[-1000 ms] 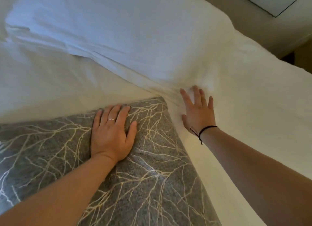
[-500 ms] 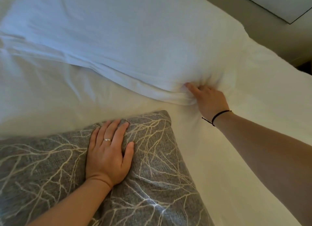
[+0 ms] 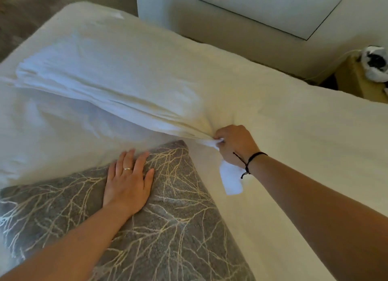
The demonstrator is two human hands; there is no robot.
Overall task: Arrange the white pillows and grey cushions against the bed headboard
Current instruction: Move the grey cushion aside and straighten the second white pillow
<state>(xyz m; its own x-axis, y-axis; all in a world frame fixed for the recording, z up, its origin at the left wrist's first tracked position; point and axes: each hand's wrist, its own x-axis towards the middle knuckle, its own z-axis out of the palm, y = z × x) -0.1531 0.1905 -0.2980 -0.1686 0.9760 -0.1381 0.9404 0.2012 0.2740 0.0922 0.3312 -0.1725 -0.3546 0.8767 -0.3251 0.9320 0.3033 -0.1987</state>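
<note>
A large white pillow (image 3: 117,71) lies across the bed at upper left. My right hand (image 3: 233,146) grips its near corner, with bunched white fabric sticking out between the fingers and hanging below the fist. A grey cushion (image 3: 178,228) with a pale branch pattern lies at the bottom centre. My left hand (image 3: 128,182) rests flat on the cushion's top edge, fingers straight. A second white pillow (image 3: 304,134) lies to the right, under my right forearm.
The white bed sheet (image 3: 52,134) shows between the pillow and the cushion. Behind the pillows rises the pale headboard (image 3: 231,35). A wooden bedside table (image 3: 357,79) with a white-and-black object (image 3: 375,62) stands at the far right. Grey floor (image 3: 21,14) lies at top left.
My right hand went from lying flat beside the cushion to closing on the white pillow's corner and pulling it out. The view pulled back and up. My left hand stayed flat on the cushion.
</note>
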